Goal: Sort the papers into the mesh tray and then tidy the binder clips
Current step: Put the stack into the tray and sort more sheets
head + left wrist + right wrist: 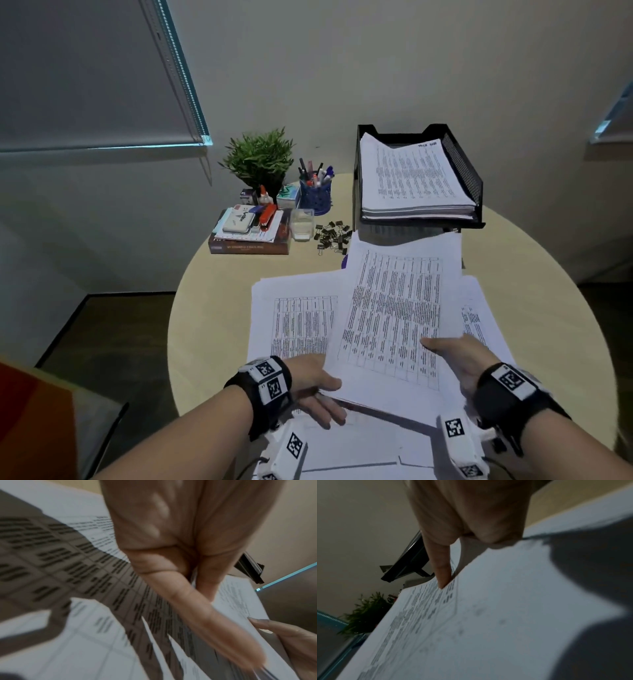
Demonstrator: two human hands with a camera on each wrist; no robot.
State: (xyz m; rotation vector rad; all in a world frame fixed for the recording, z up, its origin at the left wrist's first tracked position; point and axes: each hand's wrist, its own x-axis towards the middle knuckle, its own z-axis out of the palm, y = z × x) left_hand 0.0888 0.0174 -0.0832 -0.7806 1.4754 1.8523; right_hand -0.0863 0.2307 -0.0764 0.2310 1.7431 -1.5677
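Note:
Both hands hold one sheaf of printed papers (394,318) (85,568) (488,615) just above the round table (222,291). My left hand (320,390) (188,588) pinches its near left edge, thumb on top and fingers beneath. My right hand (455,356) (462,513) grips the near right edge, its thumb (442,572) lying on the page. More loose sheets (294,318) lie spread below. The black mesh tray (469,171) (406,566) at the back right holds a stack of papers (411,178). A pile of binder clips (333,236) lies left of the tray.
At the back left stand a potted plant (260,157), a blue pen pot (315,195), a small clear box (302,224) and a stack of books with stationery (250,229). A chair (51,428) sits at the lower left beside the table.

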